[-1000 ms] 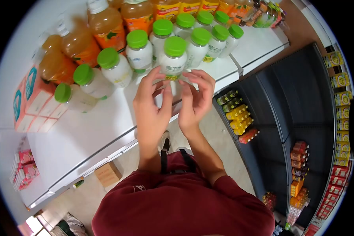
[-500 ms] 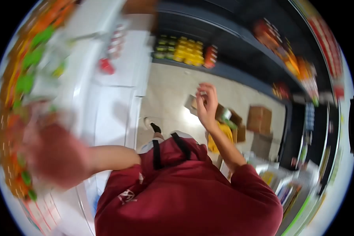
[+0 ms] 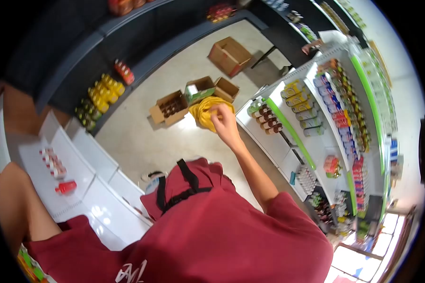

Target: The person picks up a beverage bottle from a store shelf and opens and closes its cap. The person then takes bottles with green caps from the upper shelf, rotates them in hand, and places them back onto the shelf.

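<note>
My right hand (image 3: pixel 225 123) is held out at the centre, its fingers loosely bent and a little apart, with nothing visible in them. It overlaps a yellow bag (image 3: pixel 204 113) on the floor, but appears to be above it rather than gripping it. My left arm is bent at the left edge, and its hand is out of the picture. Beside the bag stand an open carton of dark bottles (image 3: pixel 162 118) and a green carton (image 3: pixel 193 98).
A large brown carton (image 3: pixel 231 59) lies farther back on the floor. White shelving (image 3: pixel 288 160) with cans and bottles rises at the right. Red and yellow bottles (image 3: pixel 104 94) stand on the dark shelf at the upper left. Another person's arm (image 3: pixel 311 46) shows at the top right.
The view has swung right, from the shelf of green-capped bottles to the floor cartons and right-hand shelving. My hands have moved apart; my left hand has left the view.
</note>
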`<state>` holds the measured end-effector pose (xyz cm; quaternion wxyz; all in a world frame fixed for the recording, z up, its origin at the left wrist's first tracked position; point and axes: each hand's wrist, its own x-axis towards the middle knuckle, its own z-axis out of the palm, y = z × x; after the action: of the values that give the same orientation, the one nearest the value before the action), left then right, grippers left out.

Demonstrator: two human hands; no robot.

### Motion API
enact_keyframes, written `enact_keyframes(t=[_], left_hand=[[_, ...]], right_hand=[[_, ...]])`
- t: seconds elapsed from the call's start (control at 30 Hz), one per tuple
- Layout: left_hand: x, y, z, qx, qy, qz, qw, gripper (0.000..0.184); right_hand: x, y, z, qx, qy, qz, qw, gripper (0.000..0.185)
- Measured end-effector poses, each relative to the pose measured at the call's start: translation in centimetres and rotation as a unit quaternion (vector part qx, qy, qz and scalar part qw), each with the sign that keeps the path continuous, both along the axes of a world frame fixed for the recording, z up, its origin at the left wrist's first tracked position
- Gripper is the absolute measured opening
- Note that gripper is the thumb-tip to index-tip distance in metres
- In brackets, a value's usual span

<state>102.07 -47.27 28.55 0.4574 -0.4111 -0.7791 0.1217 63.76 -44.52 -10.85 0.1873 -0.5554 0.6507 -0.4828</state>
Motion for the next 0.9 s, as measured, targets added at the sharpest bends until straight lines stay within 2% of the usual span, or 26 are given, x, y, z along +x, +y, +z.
enact_keyframes(t=[0.07,0.13,0.27,0.37,0.47,0.6,0.67,0.8,0.87,0.9], left_hand=[[-3.8,0.1,0.3,-0.027,-0.011,-0.032,0.999,0.046],[-7.9,0.9,0.4,-0.062,-0.001,-0.067,0.996,0.045],[-17.0,0.1,1.9,-0.093,0.001,-0.165,0.982,0.045],[-20.7,1.1,2.7,-0.109,-0.029,-0.228,0.967,0.045],[-25.5,1.3,3.4,-0.123,-0.038,-0.267,0.955,0.045],[-30.3,1.8,2.3,-0.157,-0.009,-0.305,0.939,0.045],[-32.3,1.4,1.8,-0.162,-0.002,-0.325,0.932,0.045],[-34.9,0.7,1.2,-0.146,0.032,-0.374,0.915,0.045],[-35.9,-0.1,1.9,-0.119,0.046,-0.395,0.910,0.045],[-36.0,-0.3,2.5,-0.108,0.070,-0.401,0.907,0.045]], right_hand=[[-4.3,4.4,-1.8,0.049,0.039,-0.032,0.998,0.016],[-7.6,8.4,-1.7,0.086,0.012,-0.096,0.992,0.016],[-12.4,13.2,0.0,0.018,-0.043,-0.202,0.978,0.015],[-12.0,17.3,-0.2,-0.029,-0.078,-0.263,0.961,0.014],[-12.8,20.9,0.1,-0.011,-0.084,-0.315,0.945,0.012],[-13.6,25.7,-2.5,-0.027,-0.082,-0.381,0.921,0.011],[-14.4,26.6,-1.8,-0.028,-0.098,-0.418,0.903,0.011],[-14.1,28.7,-2.3,-0.017,-0.112,-0.465,0.878,0.010],[-14.6,28.9,-1.7,0.011,-0.061,-0.492,0.868,0.010],[-15.2,28.7,-1.7,-0.025,-0.085,-0.495,0.864,0.010]])
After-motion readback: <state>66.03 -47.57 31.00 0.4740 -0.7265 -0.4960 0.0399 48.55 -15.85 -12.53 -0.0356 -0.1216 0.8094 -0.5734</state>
